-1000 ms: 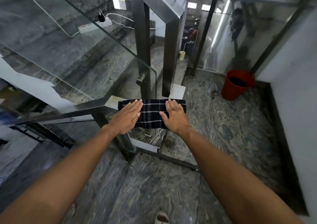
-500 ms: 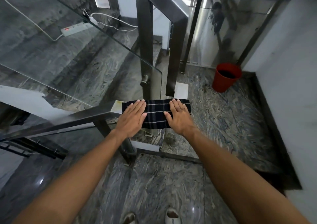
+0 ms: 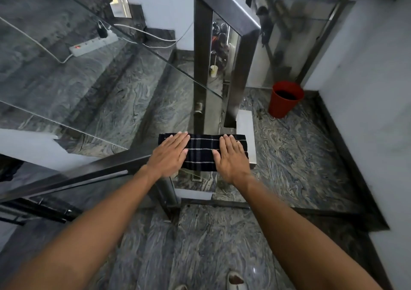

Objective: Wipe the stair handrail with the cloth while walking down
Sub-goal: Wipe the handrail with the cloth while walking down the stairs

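A dark cloth with thin white stripes lies folded over the flat metal handrail, at the corner where the rail turns. My left hand presses flat on the cloth's left end, fingers straight and together. On the right end my right hand lies the same way. The cloth's middle shows between the two hands. A pale stretch of the rail runs on past the cloth's right end.
Glass panels and dark metal posts stand behind the rail, under an upper handrail. A power strip with cables lies on the marble steps. A red bucket stands in the landing's far corner. A shoe shows below.
Both hands stay flat on the cloth at the rail's corner. The view has shifted and tilted, so the bucket and the posts sit differently in the frame.
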